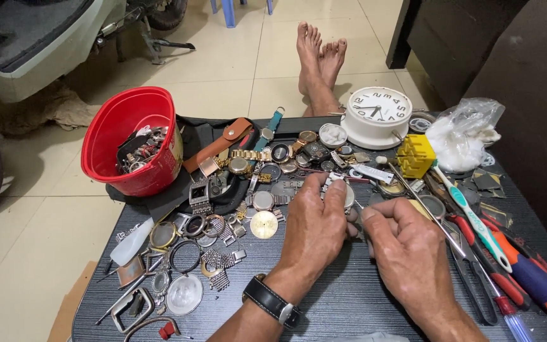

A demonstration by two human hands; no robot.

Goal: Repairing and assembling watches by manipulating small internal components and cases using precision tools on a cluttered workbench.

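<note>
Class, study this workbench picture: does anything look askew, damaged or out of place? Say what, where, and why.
The red bucket at the table's far left corner leans tilted, its mouth tipped toward the camera with watch parts inside. Loose bezels, straps and cases lie scattered around. The left hand holds a small metal watch case; the right hand touches it.

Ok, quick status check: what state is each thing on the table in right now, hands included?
left hand: fingers closed on a small watch case
right hand: pinched beside the case, tool not discernible
watch case: held just above the table, mostly hidden
red bucket: tilted, open, watch parts inside
white clock: lying face up
toothbrush: lying flat
pliers: lying flat, handles apart
gold dial: loose, face up
</note>
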